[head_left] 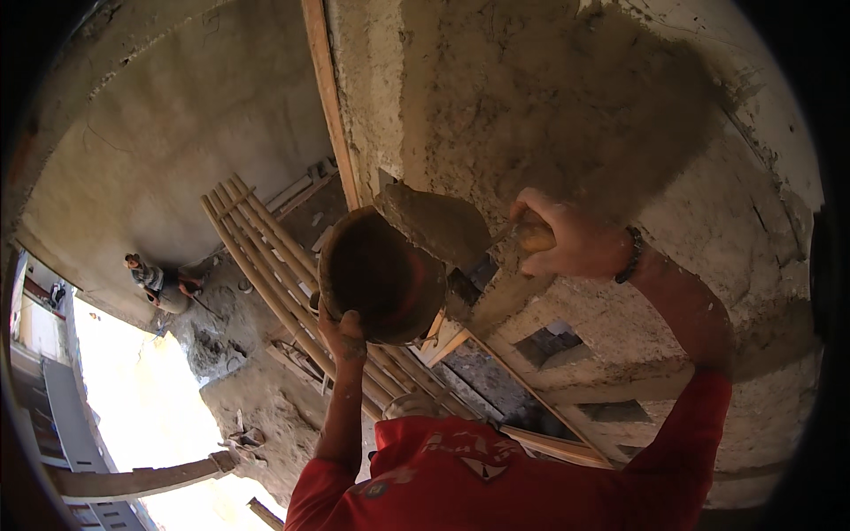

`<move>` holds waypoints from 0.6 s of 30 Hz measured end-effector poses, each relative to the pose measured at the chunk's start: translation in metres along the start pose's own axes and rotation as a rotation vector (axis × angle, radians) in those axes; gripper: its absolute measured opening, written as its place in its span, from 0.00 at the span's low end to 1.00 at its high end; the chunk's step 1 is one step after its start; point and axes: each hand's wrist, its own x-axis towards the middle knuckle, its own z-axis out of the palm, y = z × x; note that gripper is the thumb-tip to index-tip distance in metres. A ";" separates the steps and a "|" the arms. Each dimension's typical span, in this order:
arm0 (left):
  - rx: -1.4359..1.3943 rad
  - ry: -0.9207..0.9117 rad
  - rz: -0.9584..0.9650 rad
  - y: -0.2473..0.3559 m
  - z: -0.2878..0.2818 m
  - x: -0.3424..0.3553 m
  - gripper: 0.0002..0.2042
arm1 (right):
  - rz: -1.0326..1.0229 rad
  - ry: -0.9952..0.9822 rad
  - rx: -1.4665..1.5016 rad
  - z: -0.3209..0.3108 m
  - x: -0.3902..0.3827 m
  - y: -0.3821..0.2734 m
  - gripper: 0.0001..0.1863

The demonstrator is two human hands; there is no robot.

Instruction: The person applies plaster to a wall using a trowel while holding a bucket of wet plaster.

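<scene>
My left hand (pixel 343 338) grips the near rim of a round, deep, dark mortar pan (pixel 381 283), thumb over the edge. The pan is tilted so its hollow shows; its inside is mostly dark. In my right hand (pixel 580 237) is a trowel, fingers closed round its rounded wooden handle (pixel 534 234). Its broad blade (pixel 438 223), coated in grey-brown mortar, reaches left over the far right rim of the pan. Whether blade and rim touch, I cannot tell. Beyond them, wet, darker mortar (pixel 531 97) covers part of the rough wall.
A scaffold of long round poles (pixel 274 274) slants behind the pan at left. An upright wooden batten (pixel 329 97) edges the wall. Small openings (pixel 551 342) pierce the wall at lower right. Far left, a person (pixel 159 281) is low beside a mound of mortar (pixel 212 341).
</scene>
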 end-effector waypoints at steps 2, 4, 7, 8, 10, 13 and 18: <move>0.082 0.053 -0.079 -0.002 -0.012 0.002 0.27 | -0.001 -0.102 0.004 -0.023 0.005 -0.024 0.25; 0.023 0.050 -0.052 -0.002 -0.022 0.001 0.26 | 0.047 -0.179 0.043 -0.035 0.015 -0.035 0.25; 0.022 0.104 -0.091 -0.008 -0.041 0.000 0.26 | 0.181 -0.224 0.124 -0.042 0.033 -0.028 0.21; 0.043 0.118 -0.107 -0.017 -0.048 0.000 0.26 | 0.223 -0.225 0.127 -0.042 0.040 -0.016 0.19; 0.056 0.112 -0.146 -0.031 -0.057 -0.003 0.26 | 0.322 -0.044 0.201 -0.056 0.058 0.027 0.17; 0.010 0.084 -0.187 -0.036 -0.065 0.001 0.27 | 0.388 0.228 -0.284 -0.117 0.058 0.052 0.19; 0.007 0.113 -0.259 -0.030 -0.085 -0.003 0.28 | 0.263 0.573 -0.182 -0.134 0.028 0.022 0.22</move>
